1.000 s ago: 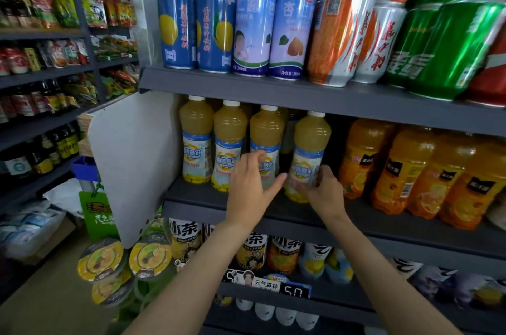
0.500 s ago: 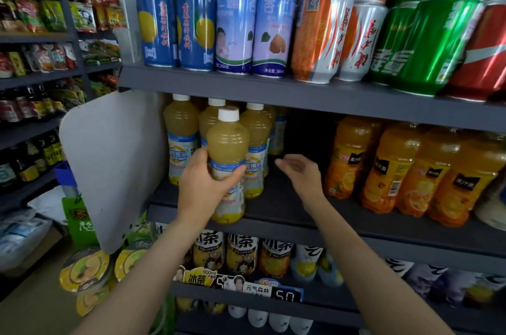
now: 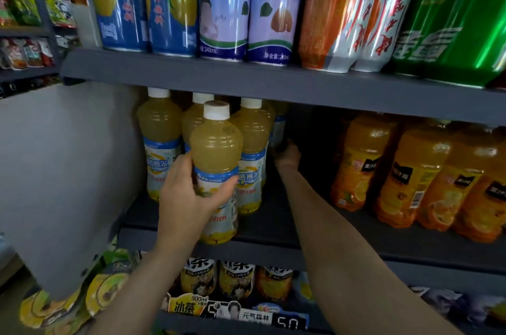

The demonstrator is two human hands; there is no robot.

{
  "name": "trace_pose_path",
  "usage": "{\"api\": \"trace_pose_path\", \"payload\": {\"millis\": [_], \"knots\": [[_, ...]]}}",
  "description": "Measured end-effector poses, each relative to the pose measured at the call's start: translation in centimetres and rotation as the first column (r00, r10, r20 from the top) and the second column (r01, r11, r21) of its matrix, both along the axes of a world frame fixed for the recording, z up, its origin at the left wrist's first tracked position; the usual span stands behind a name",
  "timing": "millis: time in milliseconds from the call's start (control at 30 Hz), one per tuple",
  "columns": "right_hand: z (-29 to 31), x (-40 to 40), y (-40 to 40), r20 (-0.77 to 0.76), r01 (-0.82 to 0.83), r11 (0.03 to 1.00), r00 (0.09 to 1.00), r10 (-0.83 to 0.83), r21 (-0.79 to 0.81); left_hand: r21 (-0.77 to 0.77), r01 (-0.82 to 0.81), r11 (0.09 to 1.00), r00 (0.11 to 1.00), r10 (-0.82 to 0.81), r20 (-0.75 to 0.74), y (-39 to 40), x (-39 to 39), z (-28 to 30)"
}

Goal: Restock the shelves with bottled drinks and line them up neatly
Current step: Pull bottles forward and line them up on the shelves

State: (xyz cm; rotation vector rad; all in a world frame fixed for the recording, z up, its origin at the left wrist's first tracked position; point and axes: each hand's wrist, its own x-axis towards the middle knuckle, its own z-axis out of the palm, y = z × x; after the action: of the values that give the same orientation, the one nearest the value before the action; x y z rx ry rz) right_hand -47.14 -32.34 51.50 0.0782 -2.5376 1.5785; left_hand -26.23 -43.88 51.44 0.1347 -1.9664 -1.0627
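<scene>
My left hand (image 3: 189,192) grips a yellow juice bottle (image 3: 216,148) with a white cap and blue label, held upright at the front edge of the middle shelf (image 3: 273,248). Behind it stand three matching yellow bottles (image 3: 160,132) in a row. My right hand (image 3: 287,155) reaches deep into the dark gap to the right of that row, close to a bottle at the back (image 3: 278,126). Its fingers are lost in shadow.
Orange juice bottles (image 3: 361,162) fill the right of the same shelf. Tall cans (image 3: 224,6) stand on the shelf above, iced-tea bottles (image 3: 235,277) on the one below. A grey side panel (image 3: 68,170) closes the left end.
The bottle from the right end of the yellow row came off the shelf into my left hand and is held in front. My right hand moved from the front deeper into the gap.
</scene>
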Motion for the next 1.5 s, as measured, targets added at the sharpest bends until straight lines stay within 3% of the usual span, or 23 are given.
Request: {"api": "trace_pose_path", "payload": {"millis": [167,433,733,967,1100,1200,1400,1500], "knots": [[-0.4,2.6,1.8,-0.013,0.025,0.996,1.000,-0.026,-0.086,0.021,0.015,1.000,1.000,-0.015,0.018,0.2,0.3,0.3],[-1.5,8.4,4.9,-0.128,0.067,0.997,0.989,-0.071,-0.039,-0.010,-0.004,1.000,0.999,0.004,0.045,0.7,0.9,0.8],[-1.9,8.9,4.8,-0.115,0.054,0.998,0.992,-0.050,0.031,0.004,0.042,0.999,0.996,-0.042,0.081,0.9,1.5,1.3],[-1.6,8.7,5.2,-0.018,-0.039,0.998,0.999,0.038,-0.041,-0.002,0.059,0.998,0.993,-0.058,0.101,0.8,1.8,1.5],[-1.8,8.9,3.9,-0.067,0.062,0.990,0.996,-0.054,0.130,0.000,0.047,0.999,0.994,-0.047,0.102,0.8,1.8,1.5],[-2.0,8.7,3.8,-0.111,0.125,0.982,0.988,-0.110,0.139,0.011,0.044,0.999,0.993,-0.045,0.108,0.9,1.8,1.6],[-1.6,8.8,4.6,-0.123,0.035,0.986,0.992,-0.014,0.164,0.025,0.055,0.998,0.989,-0.058,0.139,1.1,2.1,1.9],[-1.1,9.2,5.5,-0.101,0.013,0.987,0.995,0.004,0.160,-0.037,0.089,0.995,0.978,-0.081,0.191,2.4,2.3,2.6]]}}
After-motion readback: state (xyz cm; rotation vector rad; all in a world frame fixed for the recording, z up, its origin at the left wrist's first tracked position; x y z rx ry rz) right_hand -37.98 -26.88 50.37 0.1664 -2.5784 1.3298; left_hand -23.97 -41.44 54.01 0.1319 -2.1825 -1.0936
